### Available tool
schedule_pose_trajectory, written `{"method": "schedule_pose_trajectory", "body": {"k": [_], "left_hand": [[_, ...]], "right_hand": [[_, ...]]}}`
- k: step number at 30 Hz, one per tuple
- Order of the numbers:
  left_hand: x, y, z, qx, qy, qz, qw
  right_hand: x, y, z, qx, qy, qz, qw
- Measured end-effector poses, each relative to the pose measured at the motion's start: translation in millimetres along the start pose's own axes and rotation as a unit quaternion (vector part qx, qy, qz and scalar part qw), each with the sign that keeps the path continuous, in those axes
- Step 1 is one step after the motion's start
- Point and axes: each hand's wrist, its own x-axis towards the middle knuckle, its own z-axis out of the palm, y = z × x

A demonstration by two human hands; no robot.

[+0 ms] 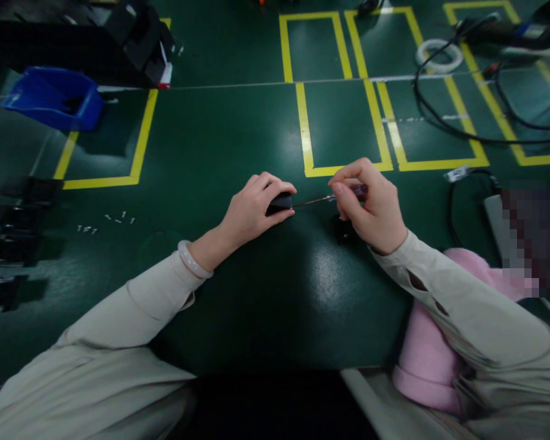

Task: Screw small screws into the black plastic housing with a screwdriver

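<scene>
Near the middle of the green tabletop, my left hand (259,205) is closed around a small black block-shaped part (280,203), thumb below and fingers on top. My right hand (371,205) grips the handle of a screwdriver (312,201) between thumb and fingers. The thin shaft lies nearly level, and its tip meets the right end of the black part. Under my right hand sits another small black piece (345,230), partly hidden by the palm. Several small screws (119,217) lie loose on the table to the left.
A blue bin (57,98) stands at the back left. Several black parts (21,232) line the left side. Yellow tape rectangles (309,140) mark the table. Black cables (440,125) and a white tape ring (439,56) lie at the back right. A pink sleeve (433,354) is beside my right arm.
</scene>
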Motion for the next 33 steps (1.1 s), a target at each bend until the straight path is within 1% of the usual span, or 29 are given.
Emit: {"method": "schedule_pose_trajectory", "body": {"k": [4,10,15,18,24,29,33], "left_hand": [[0.2,-0.3,0.1,0.004,0.001,0.003,1.0],[-0.5,0.6,-0.1,0.002,-0.001,0.0,1.0],[-0.2,0.9,-0.4,0.001,-0.003,-0.002,1.0],[0.0,0.8,-0.4,0.002,-0.001,0.0,1.0],[-0.2,0.0,0.2,0.002,0.0,0.001,1.0],[-0.6,-0.6,0.1,0.001,0.0,0.002,1.0],[-0.7,0.5,-0.4,0.004,-0.001,0.001,1.0]], "right_hand": [[-0.9,1.1,-0.3,-0.004,0.0,-0.007,1.0],[-0.6,1.1,-0.8,-0.002,-0.006,0.01,1.0],[-0.7,2.2,-0.1,0.003,0.004,0.003,1.0],[-0.1,1.8,-0.4,0.005,0.0,0.0,1.0],[0.1,1.1,-0.4,0.004,-0.002,0.011,1.0],[-0.7,1.0,-1.1,0.001,-0.006,-0.001,1.0],[-0.4,0.2,-1.3,0.002,-0.011,0.021,1.0]]}}
